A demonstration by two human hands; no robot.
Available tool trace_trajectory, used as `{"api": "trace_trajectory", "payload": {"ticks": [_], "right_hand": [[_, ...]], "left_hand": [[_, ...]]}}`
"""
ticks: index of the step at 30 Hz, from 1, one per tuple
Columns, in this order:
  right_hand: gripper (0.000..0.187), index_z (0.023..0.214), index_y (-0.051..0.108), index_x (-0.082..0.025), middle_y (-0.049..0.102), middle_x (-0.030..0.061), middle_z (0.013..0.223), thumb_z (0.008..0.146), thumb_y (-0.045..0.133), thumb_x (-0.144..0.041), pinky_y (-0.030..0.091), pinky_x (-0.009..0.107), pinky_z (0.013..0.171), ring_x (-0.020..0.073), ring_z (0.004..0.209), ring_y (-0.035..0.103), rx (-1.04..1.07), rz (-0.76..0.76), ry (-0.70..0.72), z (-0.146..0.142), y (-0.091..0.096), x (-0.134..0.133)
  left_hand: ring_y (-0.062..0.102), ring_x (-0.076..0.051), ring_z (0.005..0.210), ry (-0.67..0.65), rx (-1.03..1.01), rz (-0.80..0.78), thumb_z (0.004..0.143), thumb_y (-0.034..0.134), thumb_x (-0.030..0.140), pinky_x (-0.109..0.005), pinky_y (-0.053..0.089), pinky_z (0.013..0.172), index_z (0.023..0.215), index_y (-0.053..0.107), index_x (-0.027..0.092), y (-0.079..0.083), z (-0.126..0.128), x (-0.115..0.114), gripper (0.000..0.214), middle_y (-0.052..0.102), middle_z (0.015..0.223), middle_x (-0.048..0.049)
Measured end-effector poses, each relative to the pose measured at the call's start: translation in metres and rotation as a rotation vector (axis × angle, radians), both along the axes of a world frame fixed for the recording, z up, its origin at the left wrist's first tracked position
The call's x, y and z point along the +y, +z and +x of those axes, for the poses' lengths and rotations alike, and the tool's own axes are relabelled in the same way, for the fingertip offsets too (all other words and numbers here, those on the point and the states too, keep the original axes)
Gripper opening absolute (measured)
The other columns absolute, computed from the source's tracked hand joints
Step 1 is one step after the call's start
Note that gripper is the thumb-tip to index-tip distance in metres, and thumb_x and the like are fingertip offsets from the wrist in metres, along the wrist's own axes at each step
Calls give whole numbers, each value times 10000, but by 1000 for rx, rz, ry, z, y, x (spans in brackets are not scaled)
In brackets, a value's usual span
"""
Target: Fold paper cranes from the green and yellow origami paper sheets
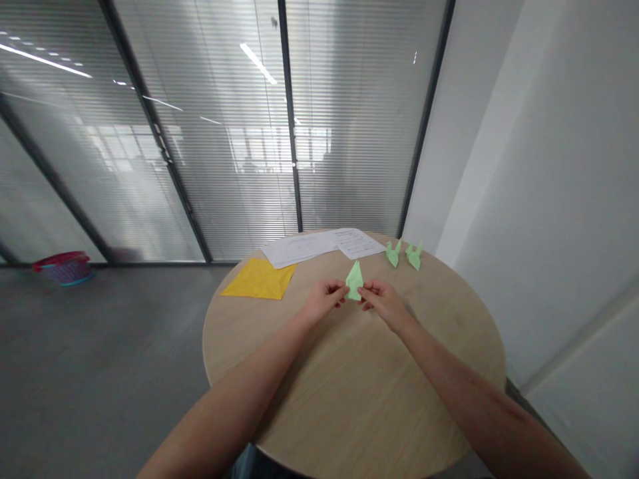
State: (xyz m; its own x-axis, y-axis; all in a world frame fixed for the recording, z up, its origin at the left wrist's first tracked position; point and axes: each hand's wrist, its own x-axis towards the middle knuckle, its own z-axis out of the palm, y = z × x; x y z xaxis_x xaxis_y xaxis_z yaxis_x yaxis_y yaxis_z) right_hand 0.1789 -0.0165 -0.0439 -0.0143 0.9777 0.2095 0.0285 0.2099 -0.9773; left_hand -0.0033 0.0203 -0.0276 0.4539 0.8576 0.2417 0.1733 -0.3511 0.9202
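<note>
Between my two hands is a folded piece of light green paper (355,282), its pointed end facing away from me. My left hand (325,298) pinches its left edge between thumb and fingers. On the opposite edge, my right hand (383,301) grips the same paper in a pinch. The paper is held just above the round wooden table (359,386); whether it touches the top I cannot tell. Two folded green paper cranes, one crane (394,254) beside another crane (414,256), stand beyond my right hand.
A yellow envelope-like sheet (262,279) lies at the table's left, partly under white paper sheets (299,248). One printed sheet (360,243) lies near the far edge. Glass panels with blinds (239,133) rise behind. A pink-blue basket (67,269) is on the floor, left.
</note>
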Motion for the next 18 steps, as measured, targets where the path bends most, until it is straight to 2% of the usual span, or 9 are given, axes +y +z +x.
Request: {"api": "trace_trajectory", "payload": {"ticks": [8, 13, 18], "right_hand": [[335, 751, 619, -170, 616, 19, 668, 719, 685, -497, 477, 245, 549, 137, 602, 577, -43, -7, 29, -3, -1, -1], [353, 752, 612, -178, 616, 23, 682, 776, 616, -530, 484, 253, 545, 141, 601, 578, -25, 16, 49, -3, -1, -2], [348, 699, 588, -182, 604, 14, 643, 777, 618, -520, 486, 259, 562, 136, 582, 568, -52, 35, 64, -1, -3, 0]], "left_hand": [[514, -98, 549, 16, -58, -34, 748, 636, 470, -227, 450, 545, 703, 600, 148, 4, -1, -4, 327, 567, 638, 8], [521, -97, 528, -7, -53, -58, 752, 649, 466, -232, 448, 540, 700, 605, 147, 6, -3, -7, 327, 569, 618, 11], [529, -102, 506, 12, -42, -92, 777, 620, 501, -231, 445, 513, 720, 608, 159, 4, -2, -5, 346, 577, 597, 16]]}}
